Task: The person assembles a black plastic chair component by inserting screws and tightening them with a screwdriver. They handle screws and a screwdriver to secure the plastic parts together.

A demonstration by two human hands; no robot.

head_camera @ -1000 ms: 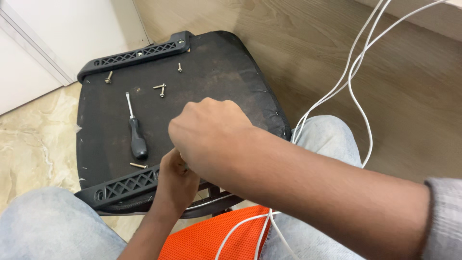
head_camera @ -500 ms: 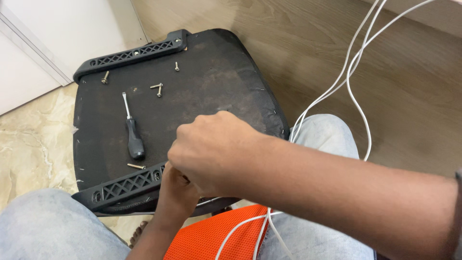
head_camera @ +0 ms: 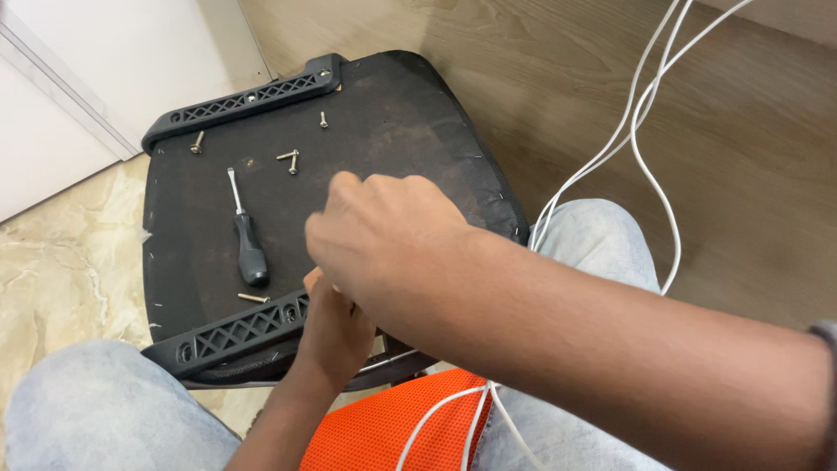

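Observation:
A black upturned seat base (head_camera: 392, 113) lies across my lap. My left hand (head_camera: 336, 331) is closed at the right end of the near black lattice bracket (head_camera: 235, 331), thumb against it. My right hand (head_camera: 392, 244) hovers just over the left with curled fingers; what lies under them is hidden. A black-handled screwdriver (head_camera: 248, 240) rests on the base left of both hands, with a loose screw (head_camera: 254, 297) beside the bracket.
A second lattice bracket (head_camera: 253, 96) runs along the far edge of the base. A pair of screws (head_camera: 289, 157) and a single screw (head_camera: 323, 119) lie near it. White cables (head_camera: 628, 139) cross my right knee. Orange mesh (head_camera: 392, 427) sits in my lap.
My right hand dipped onto the left hand, then rose slightly. The left hand stays at the bracket's end. Screwdriver and screws have not moved.

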